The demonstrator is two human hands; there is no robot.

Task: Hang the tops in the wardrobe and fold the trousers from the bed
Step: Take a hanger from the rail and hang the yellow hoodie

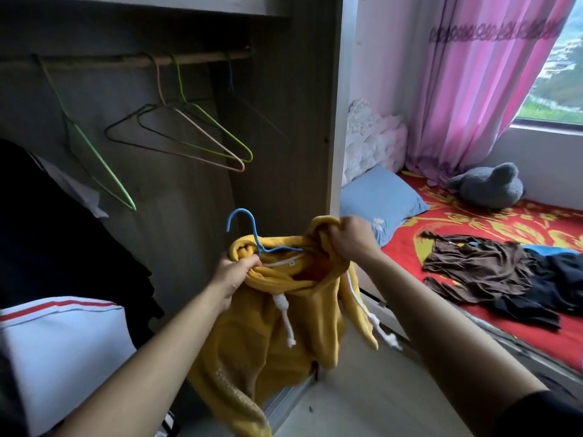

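I hold a yellow hoodie [268, 335] with white drawstrings in front of the open wardrobe [296, 127]. A blue hanger [249, 228] sits inside its neck, hook pointing up. My left hand [235, 274] grips the left side of the collar near the hanger's neck. My right hand [350, 238] grips the bunched hood on the right. The wooden rail [195, 59] above carries several empty wire hangers [189, 134]. On the bed [473, 216] at the right lie a brown garment [473, 266] and dark clothes [558, 279].
Black clothing [63, 234] hangs at the wardrobe's left, with a white garment with a red stripe [63, 342] below it. A blue pillow [378, 197], a grey plush toy [489, 187] and a pink curtain [473, 89] are by the bed. Pale floor [378, 398] lies between wardrobe and bed.
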